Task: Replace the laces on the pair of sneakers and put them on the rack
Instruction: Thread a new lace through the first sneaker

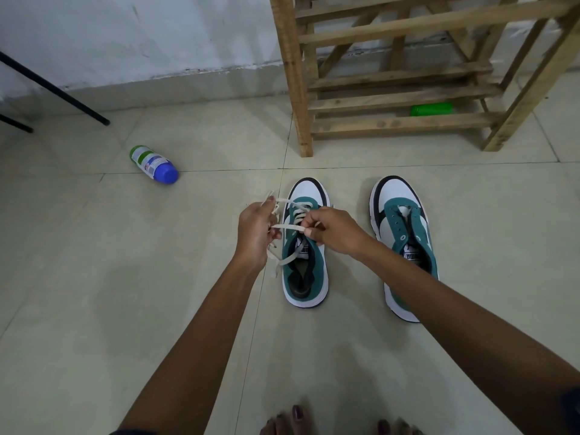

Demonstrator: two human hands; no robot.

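Observation:
Two white, teal and black sneakers stand side by side on the tiled floor, toes pointing away from me. The left sneaker [304, 265] has a cream lace [287, 227] threaded through part of its eyelets. My left hand [255, 233] grips a bunch of that lace just left of the shoe. My right hand [334, 230] pinches a strand of the same lace above the tongue. The right sneaker [405, 243] has bare eyelets and no lace. The wooden rack [405, 98] stands beyond the shoes.
A white bottle with a blue cap [153, 164] lies on the floor at the left. A green object [431, 108] lies under the rack's lowest slats. Black metal legs [56, 92] slant down at far left. My toes [298, 419] show at the bottom edge.

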